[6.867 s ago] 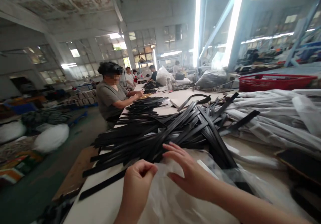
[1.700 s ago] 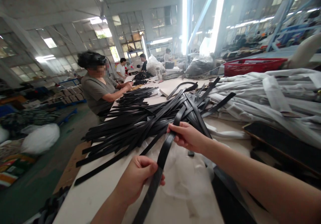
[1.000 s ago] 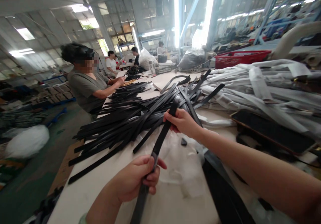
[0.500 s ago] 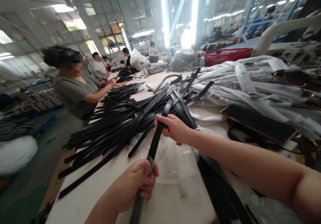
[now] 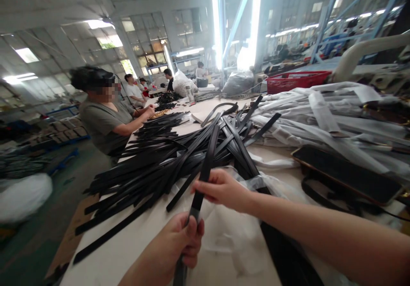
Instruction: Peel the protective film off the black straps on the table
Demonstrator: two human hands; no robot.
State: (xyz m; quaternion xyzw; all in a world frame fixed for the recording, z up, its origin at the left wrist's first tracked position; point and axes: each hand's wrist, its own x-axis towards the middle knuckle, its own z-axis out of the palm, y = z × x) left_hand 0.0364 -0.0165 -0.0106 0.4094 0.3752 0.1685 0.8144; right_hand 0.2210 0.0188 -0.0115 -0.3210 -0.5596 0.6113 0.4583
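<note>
A long black strap (image 5: 209, 153) runs through both of my hands above the pale table (image 5: 112, 243). My left hand (image 5: 182, 239), low in the view, is closed around a grey, shiny section of it. Higher up, my right hand (image 5: 221, 190) pinches the strap between thumb and fingers. Behind my hands lies a large pile of black straps (image 5: 144, 162), fanned out to the left. Thin clear plastic (image 5: 227, 230) lies on the table beneath and beside my right hand.
White-wrapped straps (image 5: 294, 115) and a red basket (image 5: 297, 81) are at the right, with a black padded piece (image 5: 346, 173) nearer. A co-worker (image 5: 102, 111) stands at the table's left side. A white bag (image 5: 25, 198) is at far left.
My right hand has moved down the strap, closer to my left hand. More of the strap shows above my right fingers. The surroundings have shifted slightly right and down in the view.
</note>
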